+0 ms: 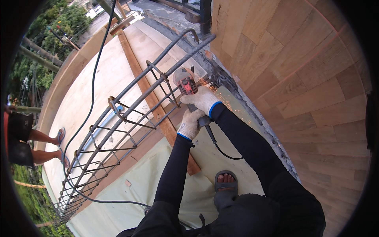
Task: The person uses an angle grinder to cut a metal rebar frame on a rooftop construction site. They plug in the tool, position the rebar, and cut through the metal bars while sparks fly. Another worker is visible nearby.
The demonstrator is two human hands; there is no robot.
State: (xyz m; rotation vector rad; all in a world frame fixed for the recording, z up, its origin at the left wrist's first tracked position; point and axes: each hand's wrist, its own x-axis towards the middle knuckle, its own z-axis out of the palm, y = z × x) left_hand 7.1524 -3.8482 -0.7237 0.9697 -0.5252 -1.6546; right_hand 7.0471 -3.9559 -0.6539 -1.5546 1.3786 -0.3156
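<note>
An angle grinder with a red-and-black head is running, and orange sparks fly off to its right. My right hand, in a white knit glove with a blue cuff, wraps around the tool's body behind the head. Closer to me, my left hand, gloved alike, is closed around the rear of its body. The grinder is at the far end of a rebar cage, made of long bars tied with square stirrups. Its disc and the exact point of contact are hidden. A black cord hangs from the tool's back end.
A wooden plank lies beneath the cage, across pale plywood. Wood-look tiles cover the right side, bordered by rough concrete. Another black cable runs across the left. A person in sandals stands at far left. Pale sheeting spreads near my foot.
</note>
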